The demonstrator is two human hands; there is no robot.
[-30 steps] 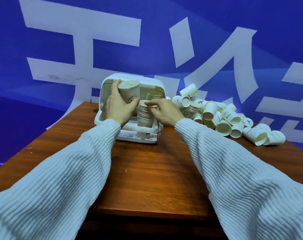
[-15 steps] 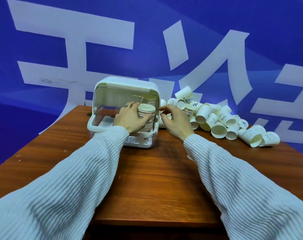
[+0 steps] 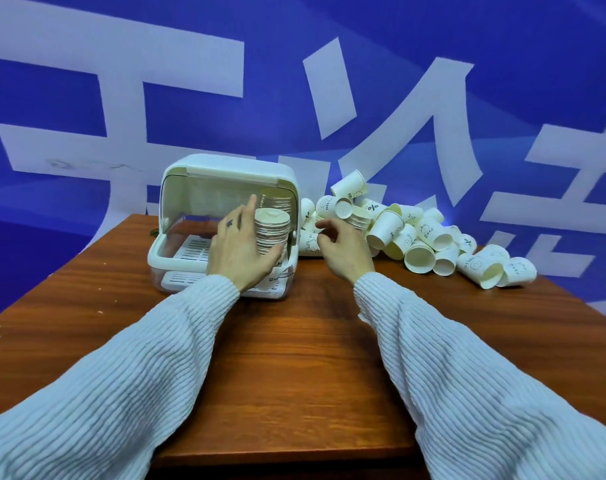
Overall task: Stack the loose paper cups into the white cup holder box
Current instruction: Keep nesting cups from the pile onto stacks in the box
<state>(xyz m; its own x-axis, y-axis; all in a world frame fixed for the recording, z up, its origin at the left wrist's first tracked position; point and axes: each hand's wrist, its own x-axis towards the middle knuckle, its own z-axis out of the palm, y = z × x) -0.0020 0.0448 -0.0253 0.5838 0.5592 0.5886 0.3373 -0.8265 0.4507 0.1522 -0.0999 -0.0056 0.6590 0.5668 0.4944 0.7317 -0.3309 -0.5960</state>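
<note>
Reaching back toward pile, right hand now empty, fingers loose; left hand grips stack in box.

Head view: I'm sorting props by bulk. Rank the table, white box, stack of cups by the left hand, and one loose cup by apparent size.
1. table
2. white box
3. stack of cups
4. loose cup
</note>
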